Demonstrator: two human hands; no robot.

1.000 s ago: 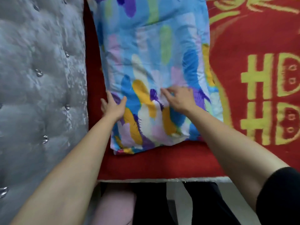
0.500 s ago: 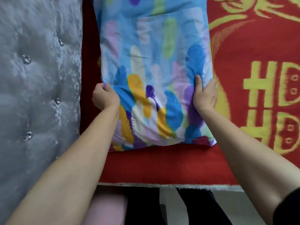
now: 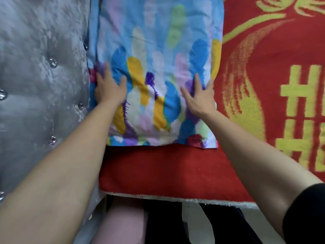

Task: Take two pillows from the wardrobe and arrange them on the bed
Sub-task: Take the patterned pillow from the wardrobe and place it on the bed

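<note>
A pillow (image 3: 158, 50) in a blue cover with a multicoloured feather print lies flat on the red bed cover (image 3: 158, 168), its left edge against the grey headboard. My left hand (image 3: 110, 88) rests flat on the pillow's left side with fingers spread. Flat on the pillow's right side lies my right hand (image 3: 198, 97), fingers apart. Neither hand grips anything. Only one pillow is in view, and its far end runs out of the frame.
A grey tufted headboard (image 3: 40, 76) with shiny buttons fills the left. The red cover carries yellow patterns (image 3: 299, 111) on the right. The bed's near edge (image 3: 175, 198) runs across the bottom, with my legs below it.
The pillow has shifted left against the headboard. Both hands have let go of its side edges and now lie flat and open on top of it.
</note>
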